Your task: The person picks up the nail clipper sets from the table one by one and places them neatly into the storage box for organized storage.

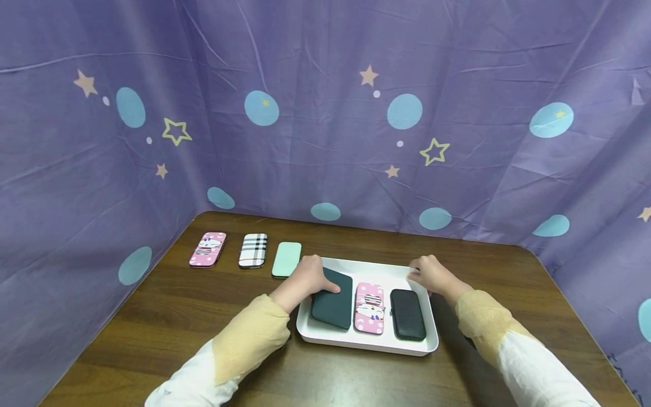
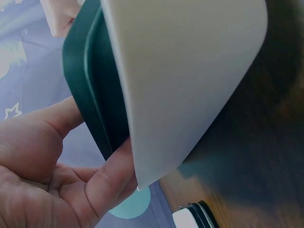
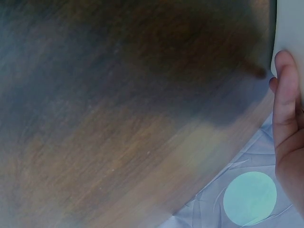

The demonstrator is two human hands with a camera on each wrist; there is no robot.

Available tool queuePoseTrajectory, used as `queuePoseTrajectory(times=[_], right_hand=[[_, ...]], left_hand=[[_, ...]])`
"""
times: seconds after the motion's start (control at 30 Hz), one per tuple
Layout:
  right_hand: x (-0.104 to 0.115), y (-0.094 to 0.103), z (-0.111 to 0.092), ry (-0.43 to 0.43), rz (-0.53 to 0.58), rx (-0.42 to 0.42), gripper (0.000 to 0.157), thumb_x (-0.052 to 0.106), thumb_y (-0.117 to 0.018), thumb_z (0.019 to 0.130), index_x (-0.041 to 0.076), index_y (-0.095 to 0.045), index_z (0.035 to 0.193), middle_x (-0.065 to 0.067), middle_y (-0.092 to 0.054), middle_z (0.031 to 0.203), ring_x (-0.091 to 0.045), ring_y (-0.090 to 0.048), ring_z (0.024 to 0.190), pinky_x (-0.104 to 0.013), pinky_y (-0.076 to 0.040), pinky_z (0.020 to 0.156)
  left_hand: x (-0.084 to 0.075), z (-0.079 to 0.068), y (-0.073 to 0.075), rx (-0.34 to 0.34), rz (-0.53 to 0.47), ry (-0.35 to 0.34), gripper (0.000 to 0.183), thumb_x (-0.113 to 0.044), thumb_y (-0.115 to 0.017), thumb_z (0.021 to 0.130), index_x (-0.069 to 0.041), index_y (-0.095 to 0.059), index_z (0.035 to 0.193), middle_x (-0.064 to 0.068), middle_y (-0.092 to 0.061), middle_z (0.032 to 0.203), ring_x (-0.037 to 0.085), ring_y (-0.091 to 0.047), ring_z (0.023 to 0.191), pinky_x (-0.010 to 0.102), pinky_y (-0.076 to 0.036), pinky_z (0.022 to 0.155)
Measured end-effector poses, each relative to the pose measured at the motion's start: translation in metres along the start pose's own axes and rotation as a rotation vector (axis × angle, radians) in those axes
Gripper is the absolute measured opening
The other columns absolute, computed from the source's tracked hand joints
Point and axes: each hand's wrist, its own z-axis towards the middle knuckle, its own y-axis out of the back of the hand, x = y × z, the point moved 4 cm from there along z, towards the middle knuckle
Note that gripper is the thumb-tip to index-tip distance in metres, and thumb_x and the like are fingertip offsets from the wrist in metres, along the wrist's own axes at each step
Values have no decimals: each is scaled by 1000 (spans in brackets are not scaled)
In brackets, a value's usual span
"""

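Observation:
A white tray (image 1: pixel 366 343) holds three flat cases: a dark green case (image 1: pixel 333 311) at the left, a pink case (image 1: pixel 369 322) with a cartoon cat in the middle, and a textured black case (image 1: pixel 408 316) at the right. My left hand (image 1: pixel 309 276) grips the dark green case, thumb on its top. In the left wrist view that case (image 2: pixel 78 71) leans beside the tray wall (image 2: pixel 190 71), with a finger between them. My right hand (image 1: pixel 436 277) holds the tray's back right rim; in the right wrist view its fingers (image 3: pixel 286 95) lie along the outer wall.
On the brown wooden table (image 1: pixel 152 333), left of the tray, a pink case (image 1: pixel 207 250), a plaid case (image 1: pixel 252 251) and a mint green case (image 1: pixel 287 259) lie in a row. A purple curtain (image 1: pixel 325 158) with stars and dots hangs behind the table.

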Motion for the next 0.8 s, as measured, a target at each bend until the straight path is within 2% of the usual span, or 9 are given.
queuePoseTrajectory(times=[0.27,0.37,0.5,0.67,0.8], right_hand=[[0,0,0,12,-3,1,22,3,-68,83,6,-55,65,-5,-59,60,-5,-46,31,-23,-42,32],[0,-1,0,14,-5,2,21,3,-68,83,5,-56,65,-5,-60,61,-5,-46,31,-23,-42,32],[1,-1,0,15,0,-3,22,3,-68,83,5,-55,64,-5,-59,59,-5,-46,31,-23,-42,32],[0,-1,1,-3,7,4,21,2,-68,83,5,-56,65,-5,-59,60,-6,-47,31,-24,-42,32],[0,-1,1,-17,6,16,21,3,-67,84,5,-56,66,-6,-59,61,-6,-47,32,-24,-43,32]], left_hand=[[-3,1,1,61,24,34,66,-38,-88,61,9,-61,99,13,-59,82,18,-58,60,26,-51,58],[-4,2,2,72,50,47,67,-38,-89,60,9,-62,101,14,-63,85,20,-60,62,28,-53,62],[-7,4,3,78,98,60,72,-38,-89,59,9,-61,106,18,-66,97,21,-61,73,32,-54,72],[-9,6,2,80,138,72,74,-38,-90,58,9,-62,107,19,-66,100,22,-62,79,33,-54,77],[-9,8,0,86,140,90,74,-37,-91,56,9,-61,106,21,-66,98,22,-65,65,31,-56,63]])
